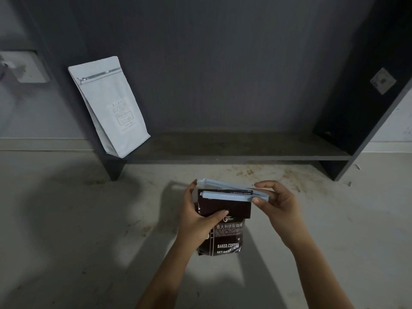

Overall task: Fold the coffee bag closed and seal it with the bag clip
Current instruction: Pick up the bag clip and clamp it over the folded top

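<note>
A dark brown coffee bag with white print stands on the floor, its top folded down toward me. My left hand grips the bag's left side, thumb pressing on the folded flap. A long pale blue bag clip straddles the fold with its two arms spread apart at the left end, one arm in front of the flap and one behind. My right hand pinches the clip's hinged right end between thumb and fingers.
A white coffee pouch leans on the left end of a low dark shelf against the dark wall. The pale floor around the bag carries stains and coffee dust. A wall socket sits on the right panel.
</note>
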`<action>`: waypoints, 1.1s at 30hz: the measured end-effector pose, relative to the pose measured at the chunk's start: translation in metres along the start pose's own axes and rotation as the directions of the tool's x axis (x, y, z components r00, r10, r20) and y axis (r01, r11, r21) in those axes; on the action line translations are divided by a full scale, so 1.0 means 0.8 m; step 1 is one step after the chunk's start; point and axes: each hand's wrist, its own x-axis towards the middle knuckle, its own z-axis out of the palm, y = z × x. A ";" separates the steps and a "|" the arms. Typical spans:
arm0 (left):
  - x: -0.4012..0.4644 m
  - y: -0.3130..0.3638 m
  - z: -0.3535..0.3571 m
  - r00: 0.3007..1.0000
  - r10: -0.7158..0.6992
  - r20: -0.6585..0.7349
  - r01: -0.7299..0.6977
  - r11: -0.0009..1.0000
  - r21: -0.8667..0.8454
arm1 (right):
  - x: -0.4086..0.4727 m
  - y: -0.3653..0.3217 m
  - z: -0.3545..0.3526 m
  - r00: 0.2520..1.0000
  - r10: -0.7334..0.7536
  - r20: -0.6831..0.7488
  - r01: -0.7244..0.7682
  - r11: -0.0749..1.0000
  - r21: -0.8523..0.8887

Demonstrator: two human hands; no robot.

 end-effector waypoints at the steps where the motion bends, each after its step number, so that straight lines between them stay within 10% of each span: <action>1: 0.000 -0.002 0.000 1.000 -0.010 0.001 0.010 1.000 -0.001 | 0.000 0.002 0.003 1.000 0.021 0.008 -0.022 0.999 0.040; 19: 0.005 0.001 -0.007 0.988 -0.019 0.155 0.012 0.999 0.046 | 0.001 0.017 0.034 0.998 0.054 -0.036 -0.051 0.995 0.085; 33: -0.001 0.017 -0.019 0.997 0.047 0.053 -0.027 0.943 -0.330 | -0.001 0.008 0.030 0.999 0.026 -0.027 -0.026 1.000 -0.004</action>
